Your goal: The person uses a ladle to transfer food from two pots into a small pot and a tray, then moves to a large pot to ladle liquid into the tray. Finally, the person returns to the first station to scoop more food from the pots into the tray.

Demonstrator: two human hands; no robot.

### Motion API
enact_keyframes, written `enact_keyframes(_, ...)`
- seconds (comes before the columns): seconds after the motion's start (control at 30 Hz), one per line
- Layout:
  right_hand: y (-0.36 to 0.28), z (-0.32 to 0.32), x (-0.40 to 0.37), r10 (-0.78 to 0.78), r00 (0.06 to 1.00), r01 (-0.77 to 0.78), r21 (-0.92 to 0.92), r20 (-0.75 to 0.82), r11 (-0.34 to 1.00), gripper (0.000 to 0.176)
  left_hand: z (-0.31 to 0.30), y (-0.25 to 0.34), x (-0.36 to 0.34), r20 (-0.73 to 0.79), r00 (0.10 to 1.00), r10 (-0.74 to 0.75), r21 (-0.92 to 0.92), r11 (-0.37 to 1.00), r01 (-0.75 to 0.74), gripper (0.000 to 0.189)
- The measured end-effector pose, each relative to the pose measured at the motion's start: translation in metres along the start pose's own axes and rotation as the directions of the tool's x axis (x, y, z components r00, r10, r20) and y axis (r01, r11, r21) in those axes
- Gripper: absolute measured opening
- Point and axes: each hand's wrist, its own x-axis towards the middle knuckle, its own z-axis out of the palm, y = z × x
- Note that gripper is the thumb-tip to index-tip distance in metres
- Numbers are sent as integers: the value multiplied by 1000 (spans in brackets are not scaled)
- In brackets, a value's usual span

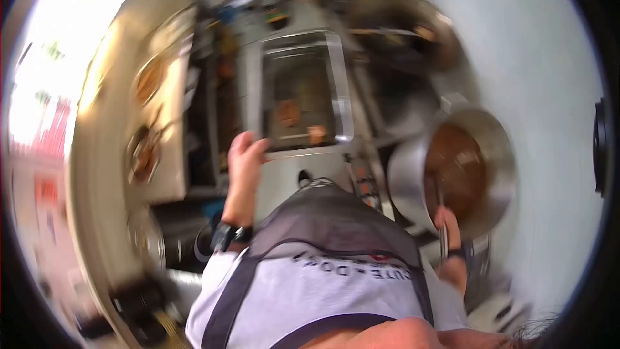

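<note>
Nearest in, the grey apron (336, 220) fills the bottom of the view. Just past it, the right hand (447, 221) has its grip wrapped round a thin metal handle (442, 197) that dips into the big steel pot (407, 174) of brown liquid (458, 171). It is best held upright, clear of the rim.

Over to the left hand (245, 155), watch (226, 236) on the wrist: fingers pinch the near corner of the metal tray (342, 90), which carries two small orange pieces. One corner is a thin hold, so level is the word here.

Tray and pot sit near each other with a narrow gap between. It is tight on the left against the beige table (171, 123), and a dark pan (400, 26) crowds the far end. All of it is blurred.
</note>
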Motion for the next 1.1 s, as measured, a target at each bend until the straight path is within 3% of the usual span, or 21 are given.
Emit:
enact_keyframes(0.03, 11, 128, -28, -114, 972, 80, -168, -204, 982, 39, 8, 3, 0, -26, 1000, 4, -95, 995, -6, 13)
enact_keyframes(0.07, 21, 143, -35, -246, 922, 187, -212, -300, 959, 39, 15, 9, -2, 32, 999, 20, -105, 994, -17, 12)
enact_keyframes(0.1, 22, 189, -54, -309, 925, 219, -353, -222, 910, 35, 12, 11, 1, 68, 998, -2, -16, 1000, 3, 11)
enact_keyframes(0.13, 18, 202, -60, -149, 947, 122, -111, -284, 986, 30, 10, 10, 3, 92, 996, 3, -79, 997, 4, 10)
enact_keyframes(0.17, 15, 205, -63, 22, 964, 14, 136, -266, 991, 26, 14, 8, 6, 90, 996, 13, -140, 990, 0, 10)
enact_keyframes(0.27, 28, 233, -88, 15, 971, 63, 318, -238, 946, 22, 21, 11, 9, 170, 985, 38, -192, 981, -5, 10)
enact_keyframes(0.4, 53, 259, -115, -94, 984, 132, 264, -153, 956, 22, 32, 22, 16, 237, 969, 74, -210, 977, -23, 11)
enact_keyframes(0.5, 72, 280, -127, -207, 957, 253, 230, -204, 940, 24, 44, 26, 19, 289, 953, 88, -203, 979, -29, 11)
enact_keyframes(0.63, 101, 283, -128, -298, 942, 321, 163, -152, 933, 26, 59, 28, 22, 325, 941, 90, -164, 986, -37, 12)
enact_keyframes(0.77, 117, 302, -135, -334, 904, 378, 133, -268, 916, 29, 73, 26, 23, 385, 921, 57, -125, 992, -9, 11)
enact_keyframes(1.1, 144, 319, -160, -357, 911, 400, 234, -205, 886, 15, 108, 25, 12, 484, 874, 44, -93, 996, 2, 11)
